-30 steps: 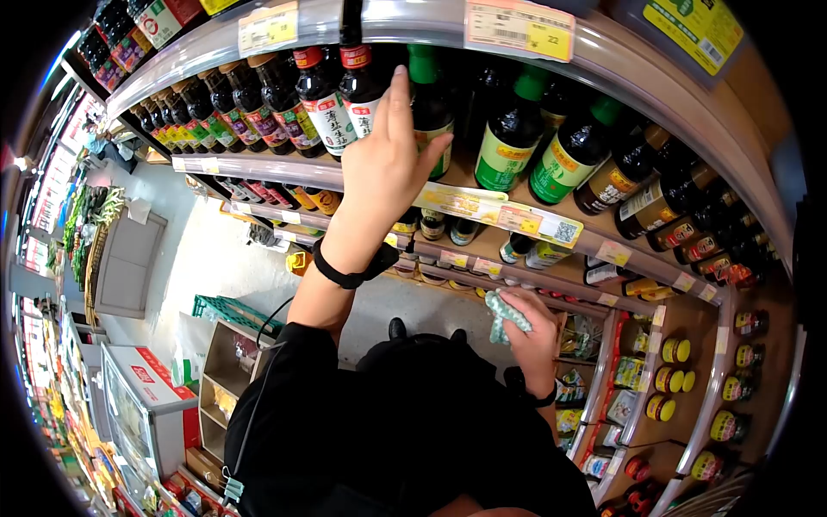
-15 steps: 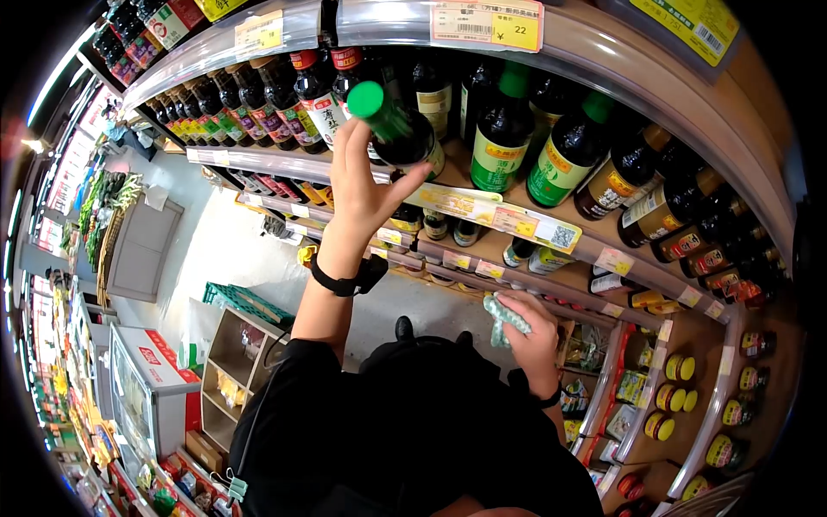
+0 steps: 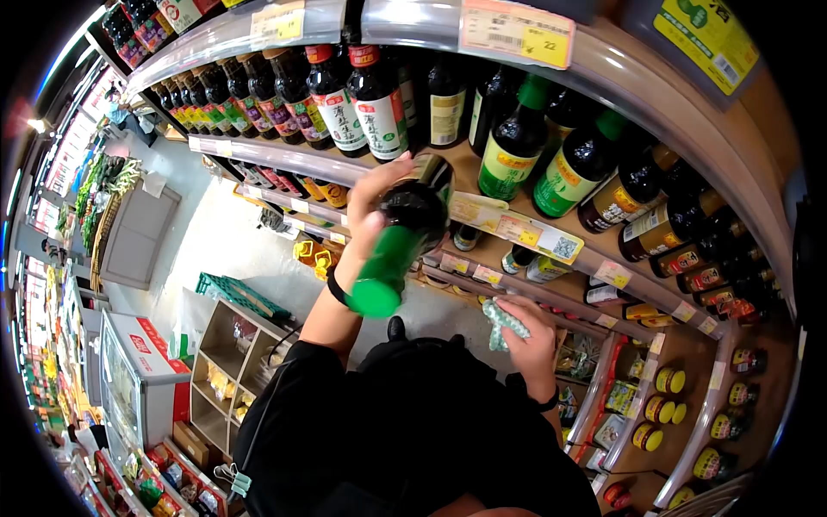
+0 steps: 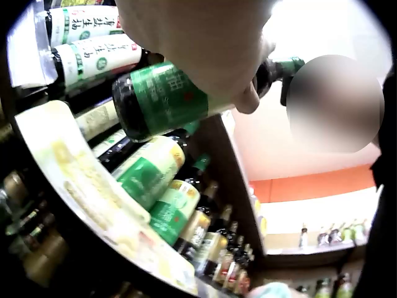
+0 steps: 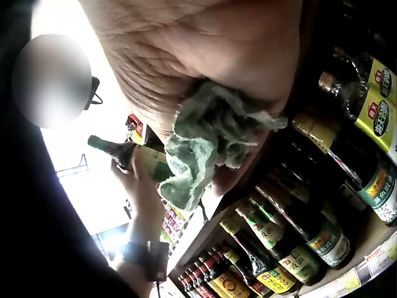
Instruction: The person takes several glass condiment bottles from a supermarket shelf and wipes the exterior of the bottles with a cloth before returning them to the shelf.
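Observation:
My left hand [image 3: 366, 211] grips a dark sauce bottle [image 3: 412, 215] with a green cap, in front of the shelf edge. The bottle is tilted, cap towards my body, base towards the shelf. In the left wrist view its green label [image 4: 167, 99] shows beside the palm, and the fingers wrap round the middle. My right hand [image 3: 534, 343] holds a crumpled pale green cloth [image 3: 504, 325] lower down, near the lower shelves. From the right wrist the cloth [image 5: 198, 152] is seen bunched against the palm. Two green-labelled bottles [image 3: 508, 155] stand on the shelf just right of the held one.
White-labelled bottles [image 3: 379, 116] stand left of the gap on the shelf. A price-tag strip [image 3: 517, 228] runs along its front edge; another shelf edge [image 3: 413, 21] lies above. Jars [image 3: 668, 379] fill shelves at right. A freezer [image 3: 142, 362] and wooden rack [image 3: 226, 345] stand behind at left.
The left hand, first reaching at the shelf, has drawn the green-capped bottle out and towards the body, tipping its cap down. The right hand with the cloth stays about where it was.

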Motion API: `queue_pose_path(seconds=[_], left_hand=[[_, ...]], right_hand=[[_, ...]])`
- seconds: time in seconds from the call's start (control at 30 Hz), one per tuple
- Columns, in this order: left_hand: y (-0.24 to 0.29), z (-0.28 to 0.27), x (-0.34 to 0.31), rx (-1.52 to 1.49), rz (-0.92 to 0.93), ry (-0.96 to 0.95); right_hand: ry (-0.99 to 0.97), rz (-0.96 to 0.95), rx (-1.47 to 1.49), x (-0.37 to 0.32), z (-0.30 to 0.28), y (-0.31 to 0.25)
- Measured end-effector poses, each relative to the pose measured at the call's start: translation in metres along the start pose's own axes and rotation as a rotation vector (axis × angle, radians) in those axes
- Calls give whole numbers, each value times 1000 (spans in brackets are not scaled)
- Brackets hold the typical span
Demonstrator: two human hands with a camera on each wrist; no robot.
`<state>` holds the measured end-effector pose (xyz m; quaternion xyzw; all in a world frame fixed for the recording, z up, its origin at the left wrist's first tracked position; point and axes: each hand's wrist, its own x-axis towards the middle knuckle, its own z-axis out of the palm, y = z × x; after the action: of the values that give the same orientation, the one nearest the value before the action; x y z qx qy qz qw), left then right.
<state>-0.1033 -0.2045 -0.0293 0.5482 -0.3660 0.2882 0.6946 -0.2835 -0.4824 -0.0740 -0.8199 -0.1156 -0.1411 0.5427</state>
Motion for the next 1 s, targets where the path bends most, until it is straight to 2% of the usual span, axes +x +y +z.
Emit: queue_pose_path(seconds=[0.03, 0.1, 0.13, 0.17, 0.23, 0.27, 0.3, 0.37, 0.47, 0.57, 0.63, 0.67, 0.83, 1.0], left_hand=[[1, 7, 11, 146, 383, -3], [36, 27, 14, 90, 237, 161], [39, 10, 6, -69, 86, 116], [45, 15, -1, -188, 8, 201], [61, 5, -13, -423, -359, 303], [68, -5, -12, -535, -510, 232], [65, -8, -17, -578, -583, 319], [66, -17, -28, -770, -708, 398], [65, -34, -47, -703, -725, 395], [72, -41, -56, -580, -744, 420], [65, -54, -67, -809, -793, 358], [66, -57, -68, -793, -774, 263], [77, -68, -81, -616, -772, 74], [79, -72, -97, -448, -824, -5]], right_hand=[[-9, 6, 2, -1, 2, 0], [0, 59, 65, 2, 7, 0], [-1, 72, 86, 2, 10, 3], [-19, 75, 88, 4, 13, 3], [-19, 77, 148, 9, 21, 2], [-24, 41, 122, 12, 24, -2], [-51, 50, 125, 13, 27, -2], [-66, 70, 182, 19, 32, 0], [-111, 49, 178, 35, 38, -16], [-123, 76, 224, 48, 48, -8], [-159, -66, 109, 65, 55, -18], [-146, -159, 37, 76, 58, -33], [-33, -490, -219, 137, 78, -99], [134, -627, -147, 180, 115, -130]])
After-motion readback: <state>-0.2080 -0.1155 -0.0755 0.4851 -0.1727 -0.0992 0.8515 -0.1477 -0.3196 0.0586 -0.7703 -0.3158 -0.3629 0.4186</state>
